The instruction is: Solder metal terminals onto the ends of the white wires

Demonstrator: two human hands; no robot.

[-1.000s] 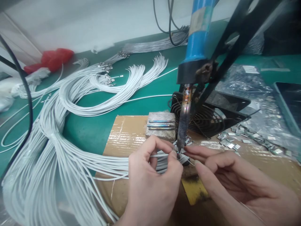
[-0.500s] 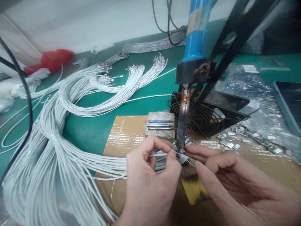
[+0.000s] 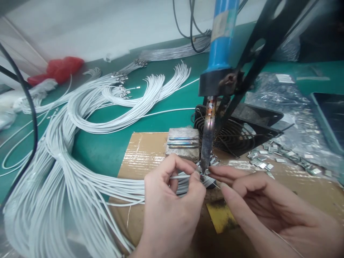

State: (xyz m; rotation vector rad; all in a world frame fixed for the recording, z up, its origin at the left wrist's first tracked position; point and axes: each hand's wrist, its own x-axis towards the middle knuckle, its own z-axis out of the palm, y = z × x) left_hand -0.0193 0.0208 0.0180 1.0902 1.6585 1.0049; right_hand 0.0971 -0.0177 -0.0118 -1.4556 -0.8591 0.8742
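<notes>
The person's left hand [image 3: 172, 204] is pinching, with thumb and index finger together, the front end of one white cable [image 3: 178, 177], and this end is directly at the tip of the soldering iron [image 3: 208, 143]. The exact contact there is too small to tell. The right hand [image 3: 268, 204] comes from the other side; its fingers are bent, with a narrow gap between thumb and index finger, and it holds a thin wire [image 3: 216, 184], which passes at the thumb tip and appears again lower, across the palm. Its index fingertip is just beside the iron's tip.

The iron has a blue handle [image 3: 221, 43] and stands steeply, with its tip down, fixed at a black bracket [image 3: 258, 57]. Behind it is a black fan [image 3: 233, 132] with a round wire guard. To the left of the fan, a grey block [image 3: 188, 152] carries thin metal rods [image 3: 182, 144].

Under the hands there is a brown cardboard [image 3: 142, 154], which lies on the green tabletop [image 3: 161, 122]. A thick bundle of white cables [image 3: 61, 150] spreads at the left, and some of them run under the left hand. At the right, small metal pieces [image 3: 262, 159] lie scattered near a clear plastic bag [image 3: 282, 95].
</notes>
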